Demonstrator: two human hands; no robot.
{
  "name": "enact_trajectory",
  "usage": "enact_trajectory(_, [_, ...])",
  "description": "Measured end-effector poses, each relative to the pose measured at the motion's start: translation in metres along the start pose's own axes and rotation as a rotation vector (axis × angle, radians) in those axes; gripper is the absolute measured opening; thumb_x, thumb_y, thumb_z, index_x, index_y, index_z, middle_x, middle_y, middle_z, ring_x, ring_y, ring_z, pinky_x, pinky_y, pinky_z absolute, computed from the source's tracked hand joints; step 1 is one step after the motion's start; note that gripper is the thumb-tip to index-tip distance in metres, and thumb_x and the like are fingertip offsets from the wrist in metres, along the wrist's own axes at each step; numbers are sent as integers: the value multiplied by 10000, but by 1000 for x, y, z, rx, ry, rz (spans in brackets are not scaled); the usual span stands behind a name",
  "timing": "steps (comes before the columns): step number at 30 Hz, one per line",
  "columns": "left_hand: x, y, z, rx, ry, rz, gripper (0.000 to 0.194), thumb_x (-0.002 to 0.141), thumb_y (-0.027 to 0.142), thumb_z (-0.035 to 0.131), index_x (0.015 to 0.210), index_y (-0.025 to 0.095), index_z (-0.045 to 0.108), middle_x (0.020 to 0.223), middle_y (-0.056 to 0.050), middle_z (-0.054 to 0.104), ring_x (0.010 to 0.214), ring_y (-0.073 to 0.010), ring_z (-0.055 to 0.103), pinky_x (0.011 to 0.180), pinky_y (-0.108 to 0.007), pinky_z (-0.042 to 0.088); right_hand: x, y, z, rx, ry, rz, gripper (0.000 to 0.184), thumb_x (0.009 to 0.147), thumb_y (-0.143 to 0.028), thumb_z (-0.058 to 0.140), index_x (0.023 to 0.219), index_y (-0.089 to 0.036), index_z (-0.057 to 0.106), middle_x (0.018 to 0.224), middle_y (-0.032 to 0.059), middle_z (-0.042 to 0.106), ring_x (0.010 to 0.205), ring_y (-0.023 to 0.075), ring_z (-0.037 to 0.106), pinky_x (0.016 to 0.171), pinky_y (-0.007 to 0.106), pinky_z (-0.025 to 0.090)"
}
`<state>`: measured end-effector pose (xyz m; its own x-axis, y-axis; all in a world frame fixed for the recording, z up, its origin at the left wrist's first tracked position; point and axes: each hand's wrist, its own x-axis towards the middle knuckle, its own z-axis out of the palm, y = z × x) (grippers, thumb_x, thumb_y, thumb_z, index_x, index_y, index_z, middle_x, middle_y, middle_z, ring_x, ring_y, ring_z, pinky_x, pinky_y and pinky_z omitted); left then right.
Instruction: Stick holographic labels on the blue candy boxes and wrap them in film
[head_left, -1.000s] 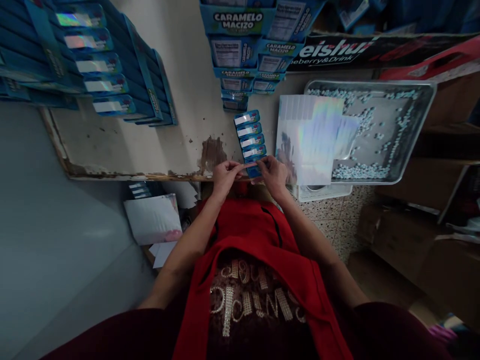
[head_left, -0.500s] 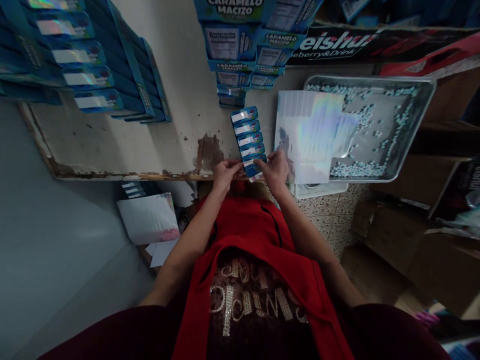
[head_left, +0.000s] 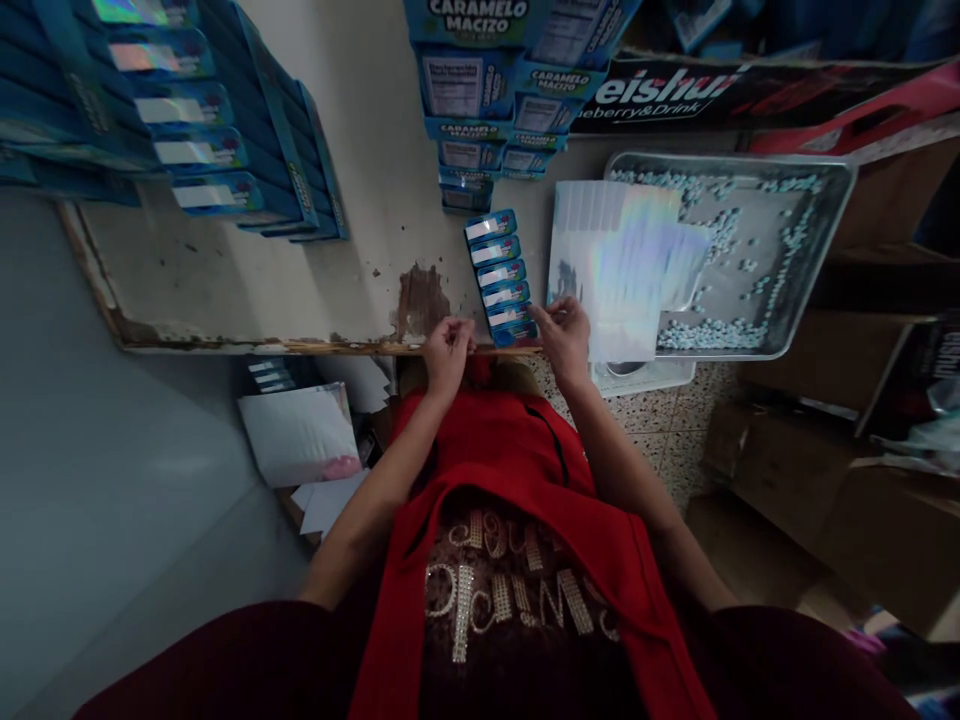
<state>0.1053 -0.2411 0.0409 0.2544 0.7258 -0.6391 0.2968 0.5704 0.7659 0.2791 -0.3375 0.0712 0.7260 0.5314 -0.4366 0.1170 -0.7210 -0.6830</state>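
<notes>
A slanted row of small blue boxes [head_left: 502, 272] lies on the table, running to its front edge. White strips show on most of their upward faces; the nearest box [head_left: 515, 334] looks mostly blue. Left of that near end, my left hand [head_left: 446, 358] is apart from the boxes, fingers curled and tips together. Anything pinched there is too small to make out. On the other side, my right hand [head_left: 566, 342] has its fingertips at the right edge of the near boxes, with the fingers bent in. Whether it grips something is hidden.
Shiny holographic sheets [head_left: 611, 270] lie right of the row, partly over a metal tray [head_left: 821, 250] of small pale candies. Stacked blue candy cartons [head_left: 469, 85] stand behind; more blue boxes [head_left: 289, 170] fill the left. Cardboard boxes [head_left: 817, 510] sit at lower right.
My left hand has drawn back from the near box, and my right hand has shifted right to its edge. A pale strip at the row's near end no longer shows.
</notes>
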Motion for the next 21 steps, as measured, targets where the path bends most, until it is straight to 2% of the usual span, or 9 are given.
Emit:
enact_trajectory(2, [-21,8,-6,-17,-141,-8,484,852,617,830,1062,191,736,769,-15,734,633,-134,692,599,-228,559,-5,-7,-1,98,19,70,330,975,-572,662,975,-272,525,760,10,636,679,188,621,619,342,526])
enact_trajectory(4, [-36,14,-7,-64,-305,-92,637,761,657,887,1164,185,742,780,-22,753,604,-144,695,561,-239,555,-11,-16,1,168,32,81,323,958,-552,694,967,-271,534,777,12,634,709,192,635,635,347,536])
enact_trajectory(6, [-44,17,-5,-99,-406,-179,709,681,659,935,1166,175,751,772,-26,759,576,-148,687,531,-246,546,-15,-23,3,162,45,65,296,961,-527,700,964,-269,553,779,13,625,735,193,637,656,348,540])
enact_trajectory(8, [-48,19,-2,-103,-407,-210,635,654,638,957,1039,168,772,765,-34,759,571,-139,675,533,-246,546,-19,-29,5,128,56,55,289,959,-520,712,955,-266,575,771,14,620,745,191,633,665,345,537])
enact_trajectory(11, [-48,19,-2,-86,-341,-169,509,669,609,959,843,175,758,744,-38,748,572,-125,653,538,-240,537,-25,-29,5,138,51,54,319,939,-541,740,954,-262,588,758,11,629,731,189,634,650,339,525])
enact_trajectory(14, [-46,16,-10,-76,-321,-120,443,704,580,940,798,189,754,697,-23,721,570,-128,646,540,-241,534,-31,-21,-1,231,-57,79,370,866,-525,798,1002,-271,566,729,-24,639,694,181,646,641,331,534])
enact_trajectory(17, [-42,13,-18,-4,-325,-73,359,745,523,912,777,199,760,650,-10,696,552,-130,637,536,-239,530,-38,-8,-8,322,-181,116,438,754,-422,847,1031,-272,543,741,-44,681,692,183,680,680,340,565])
enact_trajectory(19, [-38,11,-20,69,-311,-39,302,784,476,881,755,203,756,630,-8,689,544,-131,637,527,-232,513,-41,-1,-9,302,-159,118,407,733,-381,834,1008,-262,560,763,-29,703,719,193,699,708,349,573])
enact_trajectory(21, [-35,9,-17,120,-275,-19,259,818,426,854,740,204,745,618,-1,684,549,-134,646,530,-227,503,-41,1,-7,215,-77,83,342,765,-373,803,993,-255,577,795,-12,714,760,200,713,738,354,575])
